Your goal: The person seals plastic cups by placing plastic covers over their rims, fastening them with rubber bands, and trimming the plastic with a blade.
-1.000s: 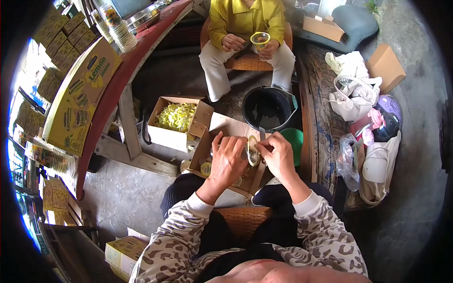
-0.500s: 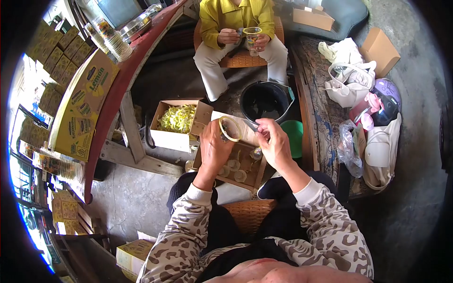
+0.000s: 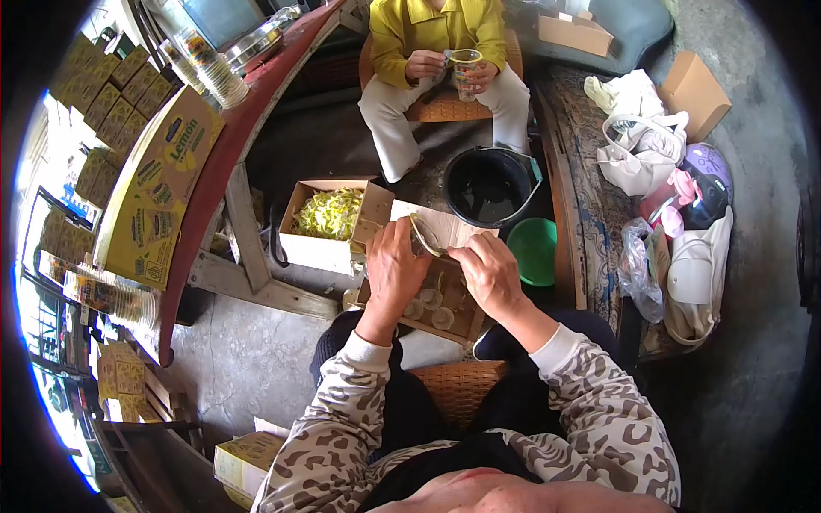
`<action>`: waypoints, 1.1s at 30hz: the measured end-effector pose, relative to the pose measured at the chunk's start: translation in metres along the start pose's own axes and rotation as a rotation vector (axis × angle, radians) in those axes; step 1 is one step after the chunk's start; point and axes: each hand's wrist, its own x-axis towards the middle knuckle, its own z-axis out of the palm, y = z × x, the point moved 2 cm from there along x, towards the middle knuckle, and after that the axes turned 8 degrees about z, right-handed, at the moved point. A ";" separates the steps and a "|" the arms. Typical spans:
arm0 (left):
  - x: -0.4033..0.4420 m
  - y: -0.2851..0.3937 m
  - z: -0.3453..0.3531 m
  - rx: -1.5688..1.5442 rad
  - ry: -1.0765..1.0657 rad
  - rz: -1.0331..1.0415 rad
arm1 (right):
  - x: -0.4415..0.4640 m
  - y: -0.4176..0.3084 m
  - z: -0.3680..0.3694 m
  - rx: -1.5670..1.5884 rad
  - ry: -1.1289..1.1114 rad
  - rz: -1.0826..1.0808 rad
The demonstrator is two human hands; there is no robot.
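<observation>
Held in my left hand (image 3: 396,265) is a clear plastic cup (image 3: 420,234) with a pale yellow rim, tilted so that its mouth looks narrow. Most of the cup's body is hidden behind my fingers. My right hand (image 3: 489,272) is closed in a pinch at the right edge of the rim; whatever small thing it may hold there is too hidden to name. Below my hands, an open cardboard box (image 3: 466,318) contains several clear round cups or lids (image 3: 442,318). Beyond my left hand stands a carton filled with yellow-green strips (image 3: 327,214).
Ahead are a black bucket (image 3: 487,192) and a green basin (image 3: 534,252). Another person (image 3: 440,51) sits opposite, holding a clear cup (image 3: 466,73). A red-edged table (image 3: 201,231) runs along the left. Bags and a helmet (image 3: 706,184) lie on the bench at right.
The cup has tipped from showing its round mouth to a narrow edge. My right hand has moved down and left onto the rim. The whole view has shifted slightly.
</observation>
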 end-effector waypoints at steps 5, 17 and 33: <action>-0.002 0.003 -0.002 -0.013 -0.024 -0.011 | -0.004 -0.001 0.004 -0.053 -0.001 -0.029; -0.003 -0.011 -0.005 -0.291 -0.280 -0.232 | -0.008 -0.004 0.010 -0.101 -0.028 -0.055; -0.004 -0.027 0.003 -0.631 -0.327 -0.222 | -0.004 -0.005 0.004 -0.007 0.012 -0.020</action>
